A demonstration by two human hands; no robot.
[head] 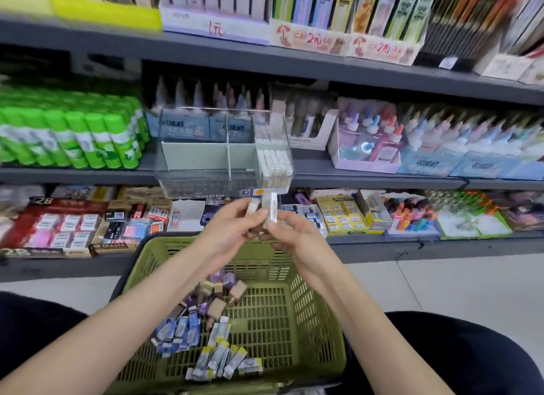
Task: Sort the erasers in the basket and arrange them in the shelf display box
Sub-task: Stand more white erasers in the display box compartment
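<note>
- Legs in dark trousers point(471, 359) frame the bottom corners of the view, with an olive-green plastic basket point(312, 312) set between them on the pale floor.
- Loose erasers point(203, 335) lie heaped on the left half of the basket floor: yellow-ended ones nearest, blue-sleeved ones point(179, 332) just behind, then tan and purple ones point(223, 279) towards the back wall.
- Both bare forearms reach forward over the basket, and the hands meet above its far rim.
- The left hand point(232, 229) has its fingers curled, the tips pinching a small bunch of pale erasers point(272, 209) that stand upright.
- The right hand point(297, 235) also has its fingers curled, and pinches the same bunch from the other side; its fingertips touch the tallest eraser.
- Behind the hands, the bottom shelf carries flat boxes marked 2B point(64, 226) on the left and a yellow box point(344, 218) on the right.
- A clear display box point(206, 185), labelled "Storage box", sits at the front edge of the grey middle shelf point(368, 176), straight above the hands, with partitions splitting it into three compartments.
- White erasers point(273, 159) stand in tight rows in its rightmost compartment.
- Green glue sticks point(73, 135) are stacked to the box's left, and pastel glue bottles point(371, 138) stand to its right.
- The top shelf is blurred; price cards reading 1 and 2 show on it.
</note>
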